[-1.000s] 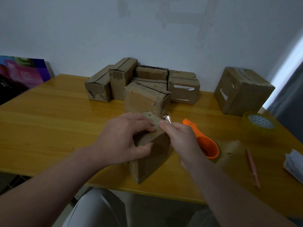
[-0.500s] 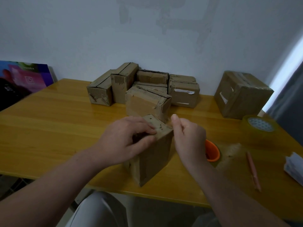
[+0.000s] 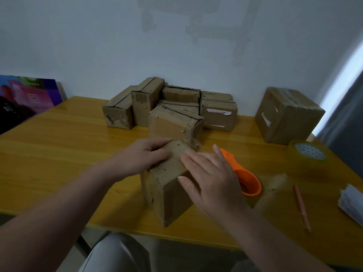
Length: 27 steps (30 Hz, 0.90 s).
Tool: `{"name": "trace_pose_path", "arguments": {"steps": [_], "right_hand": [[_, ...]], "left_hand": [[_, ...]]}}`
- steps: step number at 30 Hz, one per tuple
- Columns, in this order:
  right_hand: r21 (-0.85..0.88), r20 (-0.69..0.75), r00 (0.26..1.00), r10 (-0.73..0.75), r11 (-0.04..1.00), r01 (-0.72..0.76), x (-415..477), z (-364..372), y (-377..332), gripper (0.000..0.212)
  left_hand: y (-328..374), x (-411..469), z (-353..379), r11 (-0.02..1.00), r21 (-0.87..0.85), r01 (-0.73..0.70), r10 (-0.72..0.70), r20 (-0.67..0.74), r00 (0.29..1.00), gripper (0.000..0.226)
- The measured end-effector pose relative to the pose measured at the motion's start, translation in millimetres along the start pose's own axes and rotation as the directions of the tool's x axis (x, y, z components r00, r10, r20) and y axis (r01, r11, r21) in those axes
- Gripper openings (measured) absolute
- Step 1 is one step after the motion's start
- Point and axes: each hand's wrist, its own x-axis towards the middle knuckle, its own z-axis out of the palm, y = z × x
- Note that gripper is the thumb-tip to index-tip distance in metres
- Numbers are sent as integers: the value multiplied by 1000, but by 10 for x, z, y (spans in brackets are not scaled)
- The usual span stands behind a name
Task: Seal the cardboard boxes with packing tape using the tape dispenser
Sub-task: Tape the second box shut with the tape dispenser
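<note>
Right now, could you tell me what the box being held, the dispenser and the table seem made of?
The box looks like matte brown cardboard, scuffed, with frayed edges. The dispenser: smooth orange plastic, probably. The table: glossy yellow wood or wood-look laminate, with grain lines and reflections.

- No writing can be read anywhere.
- Poster (image 3: 29,99) at the left edge: a square emblem and small print, too blurred to read.
- Rear box (image 3: 218,120): white sticker (image 3: 217,111), print illegible.
- Large box (image 3: 288,118): white strip (image 3: 265,119), likewise illegible.
</note>
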Motion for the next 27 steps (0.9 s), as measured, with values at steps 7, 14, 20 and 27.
{"name": "trace_pose_path", "arguments": {"steps": [7, 14, 20, 27], "right_hand": [[15, 13, 1000, 13, 1000, -14, 17, -7, 1, 44], [8, 7, 1000, 4, 1000, -4, 10, -26, -25, 44], [109, -91, 990, 110, 989, -100, -3, -102, 45, 71], [274, 693, 688, 218, 803, -530, 297, -157, 321, 124]], "left_hand": [[6, 32, -61, 905, 402, -143, 114, 96, 989, 46], [-29, 20, -36, 864, 449, -227, 200, 108, 974, 51], [-57, -66, 30, 805, 452, -383, 441, -25, 897, 55], [-101, -67, 91, 857, 297, -421, 483, -181, 857, 29]]}}
